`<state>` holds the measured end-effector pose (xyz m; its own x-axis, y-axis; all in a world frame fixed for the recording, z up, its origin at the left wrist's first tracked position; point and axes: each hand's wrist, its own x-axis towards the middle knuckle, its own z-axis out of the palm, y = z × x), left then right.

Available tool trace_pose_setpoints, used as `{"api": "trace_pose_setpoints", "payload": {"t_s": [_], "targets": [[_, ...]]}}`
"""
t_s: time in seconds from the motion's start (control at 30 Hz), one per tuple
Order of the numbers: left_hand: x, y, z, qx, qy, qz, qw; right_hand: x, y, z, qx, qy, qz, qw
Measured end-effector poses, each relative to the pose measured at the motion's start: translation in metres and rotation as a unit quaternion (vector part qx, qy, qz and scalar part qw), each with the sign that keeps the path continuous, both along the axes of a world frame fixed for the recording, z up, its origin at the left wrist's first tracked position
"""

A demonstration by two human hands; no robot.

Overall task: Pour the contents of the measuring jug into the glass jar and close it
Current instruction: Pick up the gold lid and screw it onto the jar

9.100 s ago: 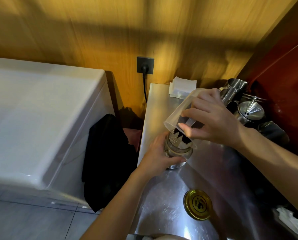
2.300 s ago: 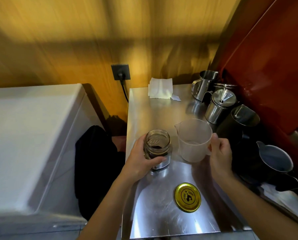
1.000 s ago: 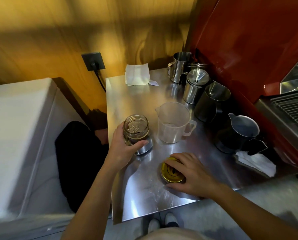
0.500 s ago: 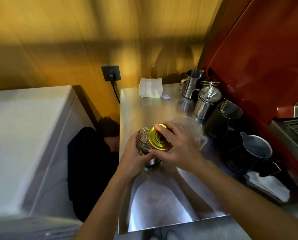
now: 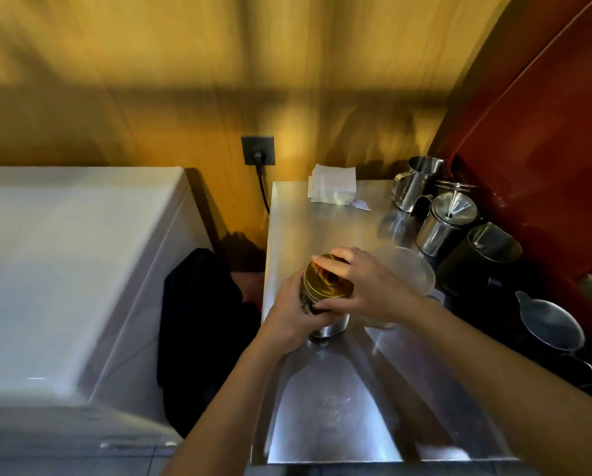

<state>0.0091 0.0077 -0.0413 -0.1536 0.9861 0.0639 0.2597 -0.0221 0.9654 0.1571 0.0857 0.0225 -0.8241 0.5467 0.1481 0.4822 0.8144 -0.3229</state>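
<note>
The glass jar (image 5: 329, 328) stands on the steel table (image 5: 322, 424), mostly hidden by my hands. My left hand (image 5: 293, 312) wraps around its side. A gold lid (image 5: 324, 281) sits on top of the jar, and my right hand (image 5: 366, 286) grips it from above, fingers around its rim. The clear plastic measuring jug (image 5: 411, 273) stands upright just to the right of the jar, behind my right hand, and looks empty.
Several steel pitchers (image 5: 445, 221) and dark jugs (image 5: 480, 259) crowd the table's right side against a red wall. Folded white paper (image 5: 332, 183) lies at the back. A white appliance (image 5: 64, 269) stands left, with a dark cloth (image 5: 202, 321) in the gap.
My right hand set the jug down, picked the gold lid off the table and brought it onto the jar. My left hand has kept hold of the jar.
</note>
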Motion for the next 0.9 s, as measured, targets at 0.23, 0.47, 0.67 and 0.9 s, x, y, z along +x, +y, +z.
{"api": "trace_pose_setpoints", "payload": {"t_s": [0.23,0.47,0.67,0.9], "targets": [[-0.004,-0.002,0.010,-0.032,-0.019,-0.033,0.999,-0.001,0.014,0.015,-0.081,-0.030,0.081,0.993],[-0.011,0.000,0.010,-0.057,-0.043,-0.074,0.995,-0.002,0.016,0.021,-0.074,-0.037,0.107,0.991],[0.014,-0.004,0.010,-0.023,0.037,0.045,0.998,-0.013,-0.014,0.004,0.149,-0.073,-0.089,0.982],[0.025,-0.008,0.003,0.005,0.030,0.098,0.995,-0.012,-0.019,0.005,0.018,-0.034,-0.100,0.994]]}}
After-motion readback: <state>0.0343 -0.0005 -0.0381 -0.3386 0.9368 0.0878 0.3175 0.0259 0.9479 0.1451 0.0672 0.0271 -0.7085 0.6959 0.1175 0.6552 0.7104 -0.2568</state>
